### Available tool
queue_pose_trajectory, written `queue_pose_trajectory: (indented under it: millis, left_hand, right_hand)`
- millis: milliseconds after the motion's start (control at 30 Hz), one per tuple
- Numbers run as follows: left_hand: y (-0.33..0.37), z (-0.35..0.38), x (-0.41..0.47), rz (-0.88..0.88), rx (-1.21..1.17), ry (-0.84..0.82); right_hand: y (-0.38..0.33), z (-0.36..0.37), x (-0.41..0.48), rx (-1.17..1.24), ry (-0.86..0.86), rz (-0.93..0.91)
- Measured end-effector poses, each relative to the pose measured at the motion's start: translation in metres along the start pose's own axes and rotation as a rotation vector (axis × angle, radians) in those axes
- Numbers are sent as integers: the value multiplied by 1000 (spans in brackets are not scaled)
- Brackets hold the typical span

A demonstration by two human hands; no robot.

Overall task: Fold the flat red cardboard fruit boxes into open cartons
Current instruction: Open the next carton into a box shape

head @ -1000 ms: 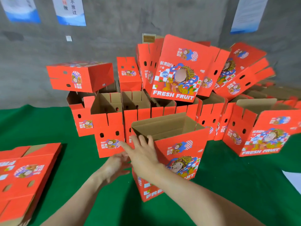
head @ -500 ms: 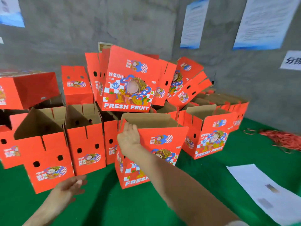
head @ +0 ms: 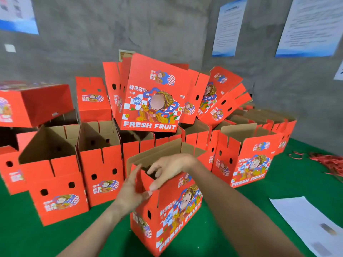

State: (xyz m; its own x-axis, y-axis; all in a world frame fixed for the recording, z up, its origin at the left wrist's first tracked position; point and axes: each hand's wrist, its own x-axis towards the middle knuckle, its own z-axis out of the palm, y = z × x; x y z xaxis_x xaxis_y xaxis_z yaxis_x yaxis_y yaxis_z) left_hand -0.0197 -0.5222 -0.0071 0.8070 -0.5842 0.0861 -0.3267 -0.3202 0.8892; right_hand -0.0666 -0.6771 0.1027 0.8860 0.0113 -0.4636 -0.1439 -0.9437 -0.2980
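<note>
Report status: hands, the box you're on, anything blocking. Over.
Left hand pressing end flap of the box, right hand pinching its top edge. Box upright, top open, on green cloth. Folded boxes crowd close behind.

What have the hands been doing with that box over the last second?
The left hand, which had dropped to the lower left, came back up and presses the end flap of the front carton. The right hand shifted from the carton's corner to its top edge, fingers curled over it. The carton stayed upright on the green cloth.
</note>
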Motion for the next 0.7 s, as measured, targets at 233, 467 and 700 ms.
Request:
queue_pose_trajectory:
  millis: [233,467,700]
  left_hand:
    - [-13,-5,6,63,-46,160]
    - [28,31,30,211,-257,91]
    - [27,68,46,-31,-60,-356]
  right_hand:
    - [28,16,-5,-458,405,46]
    - [72,-5,-30,-507,566,172]
    - [86,45,-12,-375,490,226]
